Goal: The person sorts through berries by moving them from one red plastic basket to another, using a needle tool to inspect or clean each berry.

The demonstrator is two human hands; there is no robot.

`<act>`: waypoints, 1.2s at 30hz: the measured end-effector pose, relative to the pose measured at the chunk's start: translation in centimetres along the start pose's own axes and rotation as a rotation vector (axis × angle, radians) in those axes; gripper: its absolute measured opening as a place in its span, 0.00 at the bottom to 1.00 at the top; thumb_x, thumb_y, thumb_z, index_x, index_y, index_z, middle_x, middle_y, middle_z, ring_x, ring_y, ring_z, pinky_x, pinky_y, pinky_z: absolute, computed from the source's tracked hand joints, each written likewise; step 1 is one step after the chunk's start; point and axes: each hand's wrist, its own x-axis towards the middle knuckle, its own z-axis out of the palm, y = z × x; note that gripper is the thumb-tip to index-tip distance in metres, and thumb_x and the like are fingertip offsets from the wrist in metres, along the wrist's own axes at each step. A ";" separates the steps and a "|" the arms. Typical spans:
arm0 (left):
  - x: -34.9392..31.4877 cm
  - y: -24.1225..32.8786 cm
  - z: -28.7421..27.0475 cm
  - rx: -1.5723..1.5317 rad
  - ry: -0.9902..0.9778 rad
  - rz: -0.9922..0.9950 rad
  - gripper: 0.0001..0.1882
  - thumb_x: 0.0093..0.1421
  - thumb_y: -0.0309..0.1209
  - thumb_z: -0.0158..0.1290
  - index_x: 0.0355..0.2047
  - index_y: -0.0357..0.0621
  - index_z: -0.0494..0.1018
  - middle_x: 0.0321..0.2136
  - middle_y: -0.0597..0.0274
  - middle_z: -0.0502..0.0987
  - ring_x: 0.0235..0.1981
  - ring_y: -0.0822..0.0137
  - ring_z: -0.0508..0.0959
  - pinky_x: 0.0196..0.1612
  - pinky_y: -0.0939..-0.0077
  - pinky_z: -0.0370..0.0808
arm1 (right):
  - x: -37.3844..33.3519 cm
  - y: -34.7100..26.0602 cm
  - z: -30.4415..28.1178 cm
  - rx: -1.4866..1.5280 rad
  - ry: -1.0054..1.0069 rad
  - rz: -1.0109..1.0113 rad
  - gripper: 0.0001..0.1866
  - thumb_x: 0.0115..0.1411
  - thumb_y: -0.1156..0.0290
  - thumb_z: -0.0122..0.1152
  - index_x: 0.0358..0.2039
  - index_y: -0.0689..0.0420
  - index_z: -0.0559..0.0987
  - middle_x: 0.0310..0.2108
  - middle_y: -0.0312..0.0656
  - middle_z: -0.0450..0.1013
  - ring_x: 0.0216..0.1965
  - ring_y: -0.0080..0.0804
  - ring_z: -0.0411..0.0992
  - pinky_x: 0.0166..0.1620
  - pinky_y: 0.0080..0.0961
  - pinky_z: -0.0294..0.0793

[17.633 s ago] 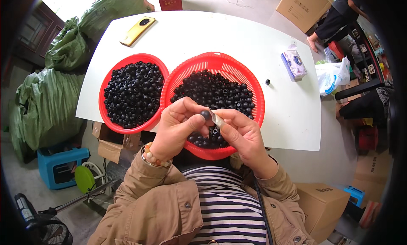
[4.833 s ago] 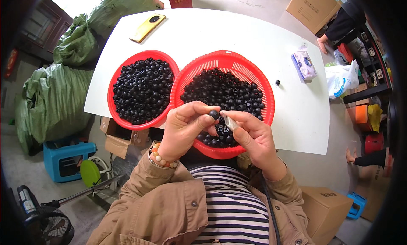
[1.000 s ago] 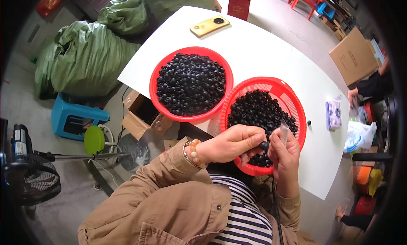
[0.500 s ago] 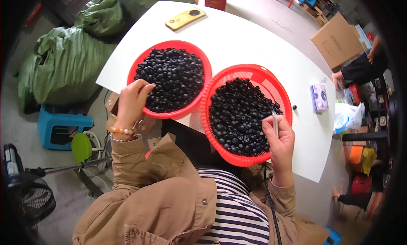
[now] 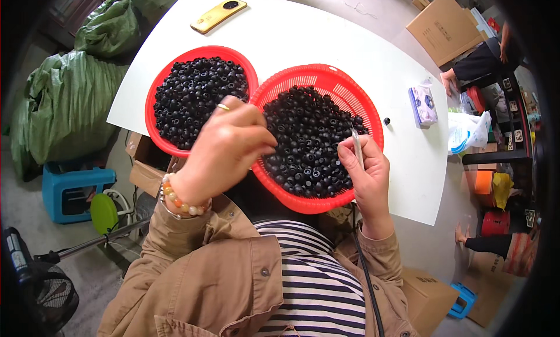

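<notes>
My right hand point(image 5: 370, 171) grips a slim pale metal tool point(image 5: 357, 147), its pointed tip up, over the right edge of a red slotted basket point(image 5: 354, 94). Small round black parts point(image 5: 318, 139), some with a hollow, heap up in this basket. My left hand point(image 5: 230, 141), slightly blurred, hangs over the gap between the two red containers, fingers curled together at the basket's left side. Whatever may be in its fingertips cannot be made out. A red basin point(image 5: 153, 112) on the left holds more black parts point(image 5: 198, 95), partly hidden behind that hand.
A yellow phone point(image 5: 216, 16) lies on the white table point(image 5: 303, 31). One loose black part point(image 5: 387, 121) and a purple-white packet point(image 5: 423, 105) are to the right. Green sacks point(image 5: 67, 106) and a blue stool point(image 5: 76, 188) stand left. Another person's arm point(image 5: 475, 69) shows at right.
My left hand has moved right, from the basin's left edge to the basket's left side. My right hand keeps the tool over the basket. The whole view has shifted.
</notes>
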 end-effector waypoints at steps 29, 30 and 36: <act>0.3 2.6 3.2 -1.022 -0.148 -0.434 0.06 0.54 0.25 0.49 0.30 0.35 0.70 0.20 0.65 0.74 0.20 0.80 0.72 0.25 0.89 0.71 | -1.3 -0.6 2.1 0.242 -0.222 -0.006 0.03 0.53 0.77 0.55 0.29 0.59 0.71 0.24 0.29 0.67 0.26 0.11 0.62 0.29 0.10 0.62; 0.2 2.6 3.4 -1.080 -0.134 -0.462 0.06 0.55 0.25 0.49 0.31 0.35 0.70 0.21 0.65 0.74 0.21 0.80 0.73 0.26 0.89 0.71 | -1.3 -0.8 2.1 0.267 -0.216 0.001 0.03 0.53 0.77 0.55 0.30 0.60 0.71 0.25 0.30 0.68 0.27 0.11 0.62 0.30 0.10 0.62; -0.2 2.4 4.4 -1.189 -0.067 -0.413 0.08 0.54 0.24 0.49 0.34 0.34 0.70 0.27 0.63 0.74 0.25 0.79 0.73 0.29 0.89 0.71 | -1.3 -0.3 1.9 0.226 -0.211 -0.018 0.04 0.54 0.76 0.54 0.31 0.60 0.71 0.25 0.31 0.68 0.27 0.11 0.63 0.31 0.10 0.62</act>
